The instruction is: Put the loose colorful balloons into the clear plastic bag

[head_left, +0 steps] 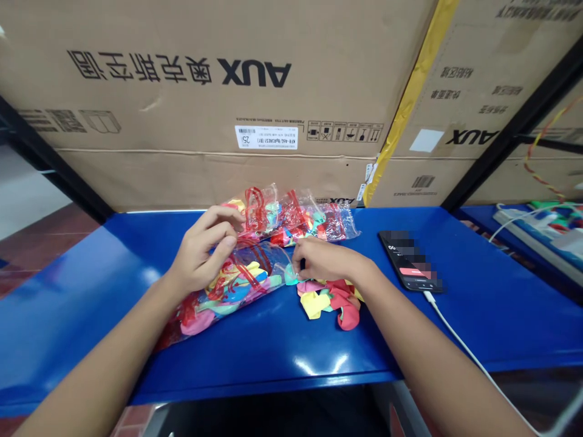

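The left hand (204, 252) curls loosely over a crinkly clear plastic bag (277, 255) of limp rubber balloons (237, 293) on the glossy blue table (246, 367); the right hand (325, 258) narrows at a smooth mint balloon (291, 277). I can't tell whether either grips.

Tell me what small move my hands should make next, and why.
Perhaps ease the teal piece into the nearest bag with your right hand: it sits at the bag's clear end, by those fingertips. Your left hand is over the bag, so it could steady it. Other loose pieces lie outside.
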`<state>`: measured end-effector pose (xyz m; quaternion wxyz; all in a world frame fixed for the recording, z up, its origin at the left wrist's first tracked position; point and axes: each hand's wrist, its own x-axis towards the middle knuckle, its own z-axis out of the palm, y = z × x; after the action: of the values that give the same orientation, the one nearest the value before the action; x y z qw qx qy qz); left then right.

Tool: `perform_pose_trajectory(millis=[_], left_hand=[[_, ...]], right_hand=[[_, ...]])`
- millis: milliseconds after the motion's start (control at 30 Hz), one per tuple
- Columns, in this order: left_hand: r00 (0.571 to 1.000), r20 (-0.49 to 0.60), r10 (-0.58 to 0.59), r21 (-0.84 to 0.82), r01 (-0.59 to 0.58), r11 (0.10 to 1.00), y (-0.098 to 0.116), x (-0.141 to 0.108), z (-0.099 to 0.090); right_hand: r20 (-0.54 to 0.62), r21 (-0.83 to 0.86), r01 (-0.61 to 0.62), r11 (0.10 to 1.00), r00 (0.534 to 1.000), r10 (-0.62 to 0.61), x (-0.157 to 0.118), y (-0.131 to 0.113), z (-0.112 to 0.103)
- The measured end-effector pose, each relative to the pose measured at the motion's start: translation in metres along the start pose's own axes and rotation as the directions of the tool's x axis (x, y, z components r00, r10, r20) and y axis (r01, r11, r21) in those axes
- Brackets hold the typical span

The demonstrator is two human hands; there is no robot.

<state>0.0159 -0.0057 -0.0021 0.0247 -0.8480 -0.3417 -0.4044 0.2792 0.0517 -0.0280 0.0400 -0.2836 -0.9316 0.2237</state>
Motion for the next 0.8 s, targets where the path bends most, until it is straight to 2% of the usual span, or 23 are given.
perform_pose_trajectory(millis=[100,167,233,300,367,433,500,533,600,667,733,800], left_hand=[[1.000,0.003,0.000,-0.006,0.000,1.000,0.000,0.000,0.000],[1.000,0.017,0.000,-0.008,0.000,1.000,0.000,0.000,0.001],[0.999,0.045,-0.002,-0.012,0.003,1.000,0.001,0.000,0.001],[0.997,0.071,-0.008,-0.017,0.009,1.000,0.001,0.001,0.002],[0.997,0.074,-0.006,-0.018,0.007,1.000,0.001,0.001,0.003],[0.998,0.059,0.001,-0.014,0.000,1.000,0.001,0.001,0.003],[0.999,0.045,-0.003,-0.005,0.003,1.000,0.000,0.000,0.003],[0.999,0.043,-0.009,0.000,0.009,1.000,0.000,0.000,0.002],[0.999,0.050,-0.022,0.000,0.022,1.000,0.000,-0.001,0.002],[0.998,0.061,-0.018,-0.010,0.019,1.000,-0.001,-0.001,0.002],[0.998,0.062,-0.009,-0.013,0.010,1.000,0.000,-0.001,0.002],[0.999,0.051,-0.001,-0.007,0.002,1.000,0.000,-0.001,0.002]], right_hand=[[-0.058,0.042,-0.030,0.999,0.998,0.032,-0.008,0.003,-0.013],[-0.181,0.171,-0.035,0.985,0.981,0.066,-0.015,0.000,-0.026],[-0.317,0.330,0.032,0.943,0.945,0.078,-0.015,-0.008,-0.030],[-0.379,0.446,0.118,0.887,0.923,0.068,-0.008,-0.022,-0.024],[-0.353,0.542,0.176,0.822,0.935,0.032,0.004,-0.038,-0.012],[-0.286,0.680,0.243,0.692,0.957,-0.055,0.011,-0.048,-0.004],[-0.302,0.756,0.316,0.573,0.945,-0.123,0.009,-0.049,-0.007],[-0.342,0.757,0.346,0.554,0.933,-0.114,0.005,-0.045,-0.012],[-0.432,0.696,0.341,0.632,0.902,-0.011,-0.008,-0.032,-0.027],[-0.402,0.562,0.176,0.808,0.912,0.081,-0.018,-0.016,-0.037],[-0.280,0.343,-0.022,0.939,0.952,0.125,-0.023,-0.003,-0.038],[-0.122,0.130,-0.139,0.982,0.980,0.155,-0.020,0.003,-0.031]])
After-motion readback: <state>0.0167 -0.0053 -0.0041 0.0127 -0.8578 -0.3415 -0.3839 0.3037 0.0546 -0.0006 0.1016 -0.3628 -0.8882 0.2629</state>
